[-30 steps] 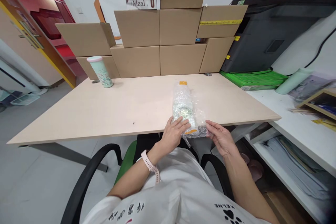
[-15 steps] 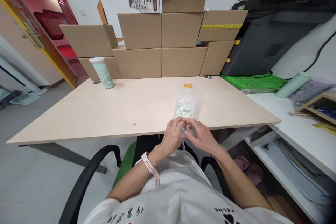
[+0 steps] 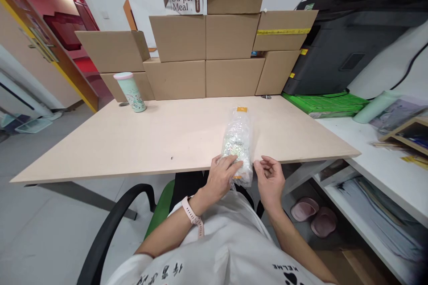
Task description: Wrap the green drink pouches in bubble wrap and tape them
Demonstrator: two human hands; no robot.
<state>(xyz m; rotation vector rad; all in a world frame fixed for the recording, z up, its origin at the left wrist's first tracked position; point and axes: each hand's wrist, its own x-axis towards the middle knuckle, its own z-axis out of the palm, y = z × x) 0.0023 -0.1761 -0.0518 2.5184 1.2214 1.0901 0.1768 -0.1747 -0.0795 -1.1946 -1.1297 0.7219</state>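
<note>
A long bundle wrapped in clear bubble wrap [image 3: 238, 138], with an orange tab at each end, lies on the beige table [image 3: 133, 142], its near end over the front edge. My left hand [image 3: 222, 176] rests on the bundle's near end, fingers curled over the wrap and holding it. My right hand [image 3: 270, 178] is just to the right of the bundle, off it, fingers loosely curled and apart with nothing in them.
A pale green tumbler [image 3: 130, 91] stands at the table's back left. Stacked cardboard boxes [image 3: 205, 53] line the back edge. A black printer [image 3: 354, 40] sits on a green tray at right. White shelves [image 3: 377, 173] run along the right. The black chair arm [image 3: 110, 222] curves at lower left.
My right hand came in onto the bundle's near end beside the left, then drew back to the right and let go. The loose wrap flap now lies folded against the bundle.
</note>
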